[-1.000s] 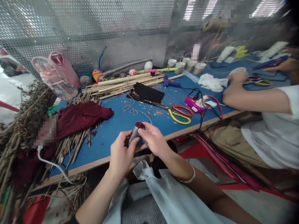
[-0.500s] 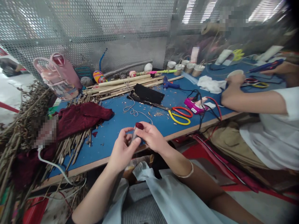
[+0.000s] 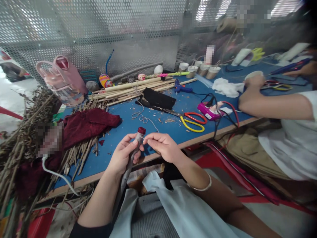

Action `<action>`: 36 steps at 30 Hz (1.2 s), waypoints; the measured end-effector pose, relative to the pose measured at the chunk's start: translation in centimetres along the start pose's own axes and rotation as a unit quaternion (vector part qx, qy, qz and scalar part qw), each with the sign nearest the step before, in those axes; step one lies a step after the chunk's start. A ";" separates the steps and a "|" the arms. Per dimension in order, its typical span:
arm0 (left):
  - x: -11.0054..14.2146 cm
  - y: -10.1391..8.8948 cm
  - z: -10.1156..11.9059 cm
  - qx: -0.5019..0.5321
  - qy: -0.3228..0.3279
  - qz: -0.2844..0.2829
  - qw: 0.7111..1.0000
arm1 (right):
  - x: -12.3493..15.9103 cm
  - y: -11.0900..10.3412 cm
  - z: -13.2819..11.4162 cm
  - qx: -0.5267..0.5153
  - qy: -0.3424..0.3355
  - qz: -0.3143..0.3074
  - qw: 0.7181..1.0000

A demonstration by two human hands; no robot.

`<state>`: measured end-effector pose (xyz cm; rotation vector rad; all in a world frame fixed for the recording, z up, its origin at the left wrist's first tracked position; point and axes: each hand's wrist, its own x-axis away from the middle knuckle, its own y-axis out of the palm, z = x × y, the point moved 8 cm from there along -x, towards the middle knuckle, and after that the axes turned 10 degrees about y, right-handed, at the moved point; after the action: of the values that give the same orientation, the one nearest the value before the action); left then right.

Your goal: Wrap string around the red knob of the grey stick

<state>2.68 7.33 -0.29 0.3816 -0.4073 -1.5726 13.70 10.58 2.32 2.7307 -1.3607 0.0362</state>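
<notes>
My left hand is closed around a grey-wrapped stick, which slants up from my lap. Dark red cloth caps its upper end, with turns of grey string just below. Beside that end my right hand is pinched, thumb against fingers. A thin grey string lies in loops on the table and runs to behind my right hand; the bit between the fingertips is too fine to see clearly. Beyond my hands lie scissors with red and yellow handles and a black piece of material.
Dark red fabric lies over thin sticks at left, near a pink-handled bottle. Pale rods, a blue glue gun and a magenta power strip with cables are on the blue table. A co-worker's arm rests at right.
My right hand has come off the red-capped end and moved slightly right, now pinching beside it. The stick's tip has shifted left and shows more, held in my left hand.
</notes>
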 end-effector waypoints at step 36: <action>-0.1 -0.4 -0.5 0.045 -0.016 -0.006 0.999 | -1.1 0.2 3.5 -0.163 0.107 0.018 0.981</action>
<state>2.53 7.45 -0.92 0.4296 -0.5021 -1.5765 12.82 10.96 -1.21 2.3570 -1.2329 0.0985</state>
